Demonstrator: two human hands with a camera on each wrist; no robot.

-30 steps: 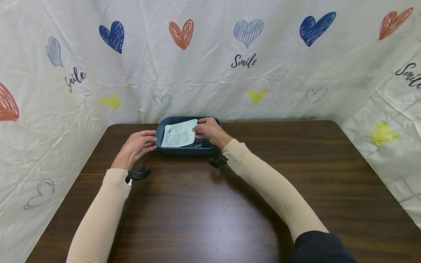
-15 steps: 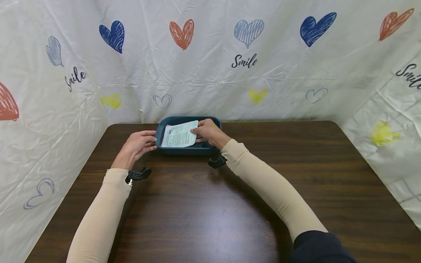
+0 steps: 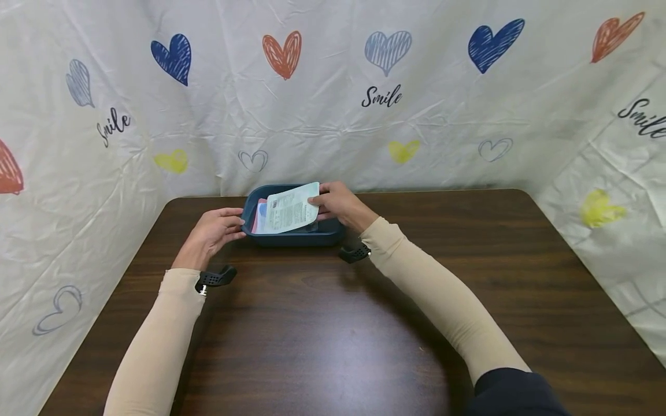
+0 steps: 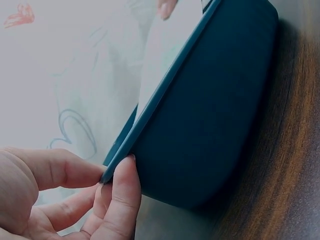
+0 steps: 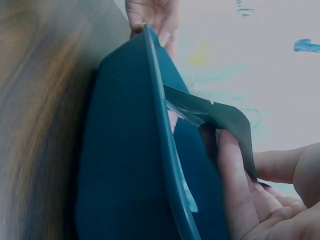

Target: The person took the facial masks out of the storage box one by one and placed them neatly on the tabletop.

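Observation:
A dark blue plastic bin (image 3: pixel 299 239) stands at the far edge of the table. My left hand (image 3: pixel 213 234) is at its left end; in the left wrist view the thumb and fingers pinch the bin's rim (image 4: pixel 145 116). With its thumb on top and fingers beneath, my right hand (image 3: pixel 340 205) pinches the right edge of a flat pale packet (image 3: pixel 292 208) covered in small print. The packet is tilted, its right end raised above the bin's rim. Under its left side shows another packet (image 3: pixel 258 215), pink and white. Other contents of the bin are partly hidden.
The brown wooden table (image 3: pixel 322 323) extends in front of and to both sides of the bin. Behind it hangs a white cloth (image 3: pixel 322 133) printed with hearts and "Smile". Black straps (image 3: pixel 215 277) sit at both wrists.
My right hand has moved slightly right and up with the pale packet, which now uncovers more of the pink-and-white packet beneath. The left hand keeps its hold on the rim.

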